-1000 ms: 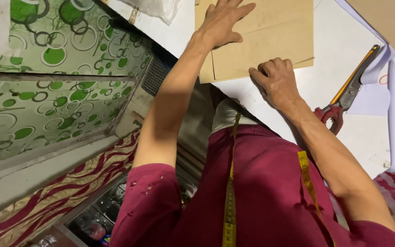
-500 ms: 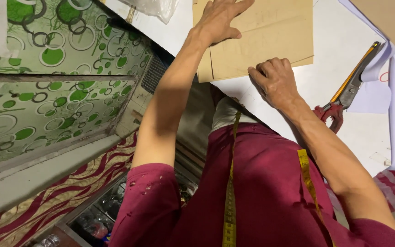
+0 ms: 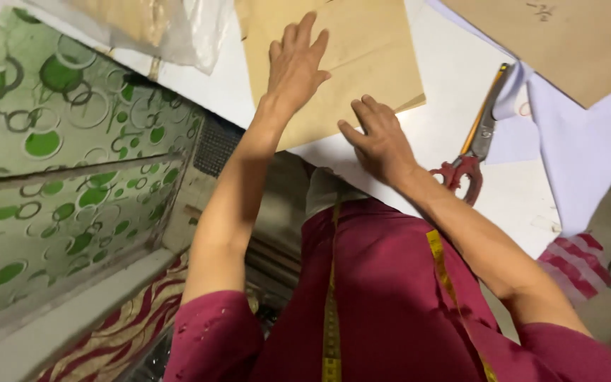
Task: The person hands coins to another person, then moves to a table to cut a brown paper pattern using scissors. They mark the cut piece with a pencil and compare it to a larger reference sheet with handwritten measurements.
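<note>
The left hand (image 3: pixel 297 65) lies flat and spread, palm down, on a tan sheet of stiff brown paper (image 3: pixel 362 56) that rests on a white worktable (image 3: pixel 454 85). The right hand (image 3: pixel 378 138) sits nearer the body at the sheet's lower edge, fingers loosely curled and pressing down on the paper's corner; whether the fingertips pinch the edge or merely rest on it cannot be told from this angle. Neither hand grips a tool. Just to the right of the right wrist lie large scissors with red handles and a yellow strip along the blade (image 3: pixel 475 141), flat on the table, apart from both hands. Beyond them lies a pale lilac cloth (image 3: pixel 581 141), partly under a second brown paper sheet (image 3: pixel 574 42). A yellow measuring tape (image 3: pixel 332 297) hangs down the person's maroon garment (image 3: pixel 390 297). Clear plastic wrap (image 3: pixel 178 28) lies at the table's far left corner.
</note>
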